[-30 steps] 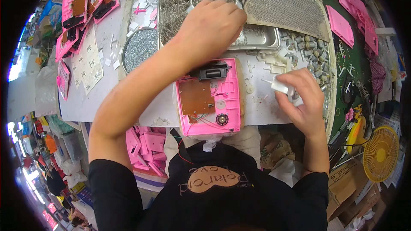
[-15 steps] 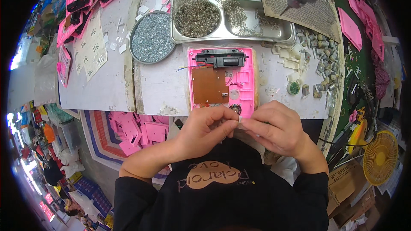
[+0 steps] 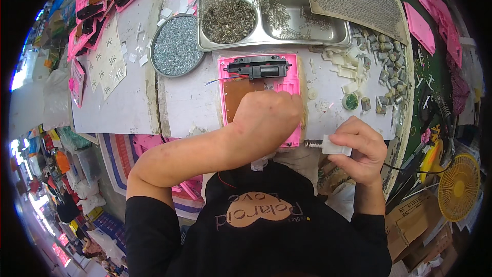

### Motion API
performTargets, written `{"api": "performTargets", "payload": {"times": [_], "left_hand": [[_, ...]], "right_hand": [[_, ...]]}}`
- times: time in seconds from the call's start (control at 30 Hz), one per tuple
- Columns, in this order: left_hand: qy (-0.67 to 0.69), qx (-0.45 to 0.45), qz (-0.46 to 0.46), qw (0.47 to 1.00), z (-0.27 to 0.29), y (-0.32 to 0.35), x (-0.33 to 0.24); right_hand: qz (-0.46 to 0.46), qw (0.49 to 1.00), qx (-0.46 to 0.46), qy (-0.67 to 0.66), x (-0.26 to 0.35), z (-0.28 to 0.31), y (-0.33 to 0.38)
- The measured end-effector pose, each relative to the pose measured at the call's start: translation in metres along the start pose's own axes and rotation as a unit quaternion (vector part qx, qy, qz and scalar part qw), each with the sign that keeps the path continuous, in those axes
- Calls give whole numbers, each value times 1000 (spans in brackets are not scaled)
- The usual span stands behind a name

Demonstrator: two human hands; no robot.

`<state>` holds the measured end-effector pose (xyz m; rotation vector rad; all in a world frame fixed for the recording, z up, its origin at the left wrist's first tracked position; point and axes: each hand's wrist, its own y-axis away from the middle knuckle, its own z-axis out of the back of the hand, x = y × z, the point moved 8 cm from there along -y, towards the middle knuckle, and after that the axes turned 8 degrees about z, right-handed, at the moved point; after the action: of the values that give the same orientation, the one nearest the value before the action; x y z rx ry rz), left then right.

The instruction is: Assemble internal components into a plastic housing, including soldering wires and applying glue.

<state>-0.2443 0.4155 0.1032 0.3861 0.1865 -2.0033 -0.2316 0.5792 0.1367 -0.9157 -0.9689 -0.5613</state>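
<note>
A pink plastic housing lies on the worktable, with a black mechanism across its far end and a brown circuit board inside. My left hand is closed over the housing's middle, knuckles up. Its fingertips are hidden, so I cannot see what they hold. To the right, at the table's near edge, my right hand pinches a white plastic part between thumb and fingers. A thin coil spring sticks out of that part toward the housing.
Beyond the housing stand a steel compartment tray of springs and a round dish of small screws. White plastic pieces and small metal blocks lie at right. Pink housings sit at left; a yellow fan stands far right.
My hands have separated: the left moved up over the housing, the right moved right with the white part and spring. The grey tool at the upper right has left the view.
</note>
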Motion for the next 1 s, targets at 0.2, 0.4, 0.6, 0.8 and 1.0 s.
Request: {"api": "performTargets", "payload": {"times": [0.2,0.4,0.6,0.8,1.0], "left_hand": [[189,-149,78,967,26,10,34],[106,-197,135,965,30,17,44],[56,-129,154,978,28,15,39],[192,-214,148,946,36,51,51],[182,-230,62,954,26,74,48]], "right_hand": [[0,1000,-23,0,-5,9,5],[8,1000,-15,-2,-9,6,2],[-33,997,-24,63,-13,9,3],[-7,989,-9,147,-23,-14,-18],[77,962,98,242,-19,-46,-46]]}}
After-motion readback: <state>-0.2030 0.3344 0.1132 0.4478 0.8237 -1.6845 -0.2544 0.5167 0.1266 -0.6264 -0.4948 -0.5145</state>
